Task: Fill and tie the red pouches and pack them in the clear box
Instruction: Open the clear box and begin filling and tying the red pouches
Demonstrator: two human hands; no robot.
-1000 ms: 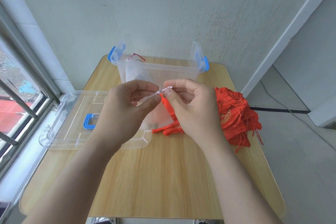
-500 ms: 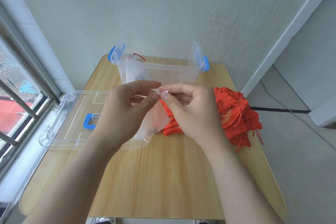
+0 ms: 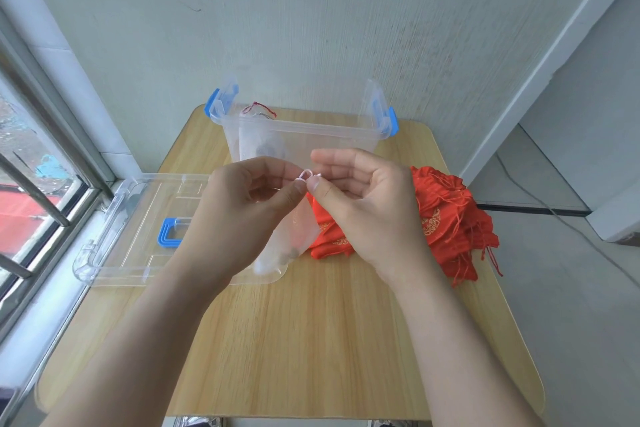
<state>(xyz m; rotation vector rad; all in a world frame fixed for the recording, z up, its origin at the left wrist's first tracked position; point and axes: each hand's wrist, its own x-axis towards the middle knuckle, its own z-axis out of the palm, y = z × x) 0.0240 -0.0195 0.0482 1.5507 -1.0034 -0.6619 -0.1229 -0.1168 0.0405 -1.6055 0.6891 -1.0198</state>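
My left hand (image 3: 239,211) and my right hand (image 3: 367,204) meet above the table, thumbs almost touching. Together they pinch a thin white drawstring (image 3: 306,175) bent into a small loop. From it hangs a sheer white pouch (image 3: 287,246) with small dark bits at its bottom. A heap of red pouches (image 3: 446,215) with gold print lies on the table, partly behind my right hand. The clear box (image 3: 304,135) with blue latches stands open at the back, with one sheer pouch tied by a red string (image 3: 258,109) inside it.
The box's clear lid (image 3: 138,218) with a blue handle lies flat at the left, jutting over the wooden table (image 3: 311,340) edge toward a barred window. A wall stands close behind the box. A cable runs along the floor at the right.
The string was stretched straight between my hands; they have come together and bent it into a loop. The hanging pouch swung a little lower and to the left.
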